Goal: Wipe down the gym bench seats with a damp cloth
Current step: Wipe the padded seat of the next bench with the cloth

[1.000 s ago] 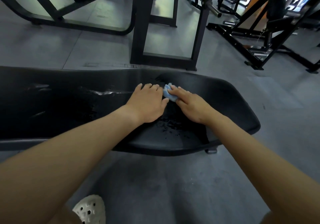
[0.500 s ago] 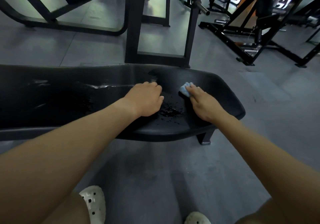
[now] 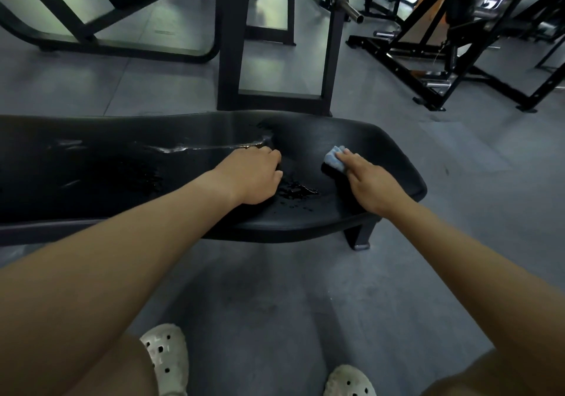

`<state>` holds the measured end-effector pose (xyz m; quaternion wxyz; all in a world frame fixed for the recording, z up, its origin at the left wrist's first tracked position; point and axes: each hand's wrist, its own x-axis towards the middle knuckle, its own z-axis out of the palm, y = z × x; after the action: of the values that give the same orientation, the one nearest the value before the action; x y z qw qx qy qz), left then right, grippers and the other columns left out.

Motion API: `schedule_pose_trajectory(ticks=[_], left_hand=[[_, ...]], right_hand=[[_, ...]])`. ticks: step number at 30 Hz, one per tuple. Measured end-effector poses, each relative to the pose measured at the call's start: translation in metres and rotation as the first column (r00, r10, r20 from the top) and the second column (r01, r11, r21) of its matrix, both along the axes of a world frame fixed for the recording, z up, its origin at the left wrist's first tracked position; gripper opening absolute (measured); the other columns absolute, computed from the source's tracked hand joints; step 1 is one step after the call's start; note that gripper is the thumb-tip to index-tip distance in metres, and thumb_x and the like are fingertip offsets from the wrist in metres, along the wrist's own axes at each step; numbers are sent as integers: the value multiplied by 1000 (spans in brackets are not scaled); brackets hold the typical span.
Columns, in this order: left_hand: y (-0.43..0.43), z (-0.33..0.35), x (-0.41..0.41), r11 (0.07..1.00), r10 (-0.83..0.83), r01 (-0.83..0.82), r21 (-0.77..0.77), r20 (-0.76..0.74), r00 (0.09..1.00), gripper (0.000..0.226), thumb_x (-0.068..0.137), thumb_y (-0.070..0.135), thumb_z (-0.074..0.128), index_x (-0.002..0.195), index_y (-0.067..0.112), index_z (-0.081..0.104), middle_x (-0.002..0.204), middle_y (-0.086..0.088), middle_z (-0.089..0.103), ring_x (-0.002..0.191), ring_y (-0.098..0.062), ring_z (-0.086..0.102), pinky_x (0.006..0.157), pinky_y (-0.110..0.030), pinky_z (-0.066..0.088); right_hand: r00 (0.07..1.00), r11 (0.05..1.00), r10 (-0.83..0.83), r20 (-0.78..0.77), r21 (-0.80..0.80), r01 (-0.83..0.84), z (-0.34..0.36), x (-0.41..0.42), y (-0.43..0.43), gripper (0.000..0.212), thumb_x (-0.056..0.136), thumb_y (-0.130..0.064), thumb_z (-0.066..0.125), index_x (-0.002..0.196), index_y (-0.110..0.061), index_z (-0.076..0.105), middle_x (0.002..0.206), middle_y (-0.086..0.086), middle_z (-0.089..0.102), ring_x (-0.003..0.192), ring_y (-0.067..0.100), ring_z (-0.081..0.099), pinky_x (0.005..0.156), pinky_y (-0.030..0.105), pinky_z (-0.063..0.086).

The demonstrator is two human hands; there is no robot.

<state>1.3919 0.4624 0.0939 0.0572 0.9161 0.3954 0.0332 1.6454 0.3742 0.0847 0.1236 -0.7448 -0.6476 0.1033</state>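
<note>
Wiping step, centre right: right hand (image 3: 371, 184), fingers straight, presses small blue cloth (image 3: 334, 159) onto black padded bench seat (image 3: 382, 139); left hand (image 3: 250, 175) rests curled, apparently empty. Next: sweep the water droplets (image 3: 295, 191).

The black bench (image 3: 382, 139) is standing on the grey floor (image 3: 275, 288). A wet streak (image 3: 198, 148) is glistening along its pad, and droplets (image 3: 296, 192) are pooling near the front, between the left hand (image 3: 253, 178) resting with fingers curled and the right hand (image 3: 373, 184) pressing a blue cloth (image 3: 334, 158) down.
</note>
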Motion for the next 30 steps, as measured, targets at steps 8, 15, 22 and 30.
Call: schedule_pose_trajectory(ticks=[8, 15, 22, 30], left_hand=[[1, -4, 1, 999, -12, 12, 38, 13, 1000, 39, 107, 37, 41, 134, 12, 55, 133, -8, 60, 120, -27, 58, 104, -44, 47], [-2, -4, 4, 997, 1, 0, 82, -2, 1000, 39, 107, 38, 39, 131, 12, 57, 131, -9, 60, 118, -29, 58, 102, -46, 48], [-27, -8, 13, 979, -76, 69, 192, 31, 997, 41, 106, 38, 38, 130, 13, 59, 127, -8, 58, 109, -27, 57, 92, -45, 52], [-41, -8, 19, 970, -81, 75, 230, 13, 997, 39, 107, 36, 37, 130, 13, 58, 126, -8, 59, 107, -27, 58, 87, -42, 49]], right_hand=[[979, 978, 203, 20, 33, -204, -9, -47, -8, 51, 111, -20, 32, 161, -26, 27, 169, -6, 17, 156, 14, 13, 121, 22, 4], [977, 977, 211, 20, 22, -211, -7, -24, -8, 52, 110, -19, 33, 160, -32, 29, 168, -12, 21, 154, 9, 18, 126, 29, 15], [988, 985, -156, 22, 71, 154, -6, 15, -14, 54, 105, -17, 31, 157, -27, 34, 166, 0, 29, 151, 26, 30, 122, 45, 26], [996, 988, 64, 59, 136, -71, -21, -40, -38, 53, 105, -15, 35, 158, -18, 34, 166, 4, 28, 152, 23, 26, 125, 42, 19]])
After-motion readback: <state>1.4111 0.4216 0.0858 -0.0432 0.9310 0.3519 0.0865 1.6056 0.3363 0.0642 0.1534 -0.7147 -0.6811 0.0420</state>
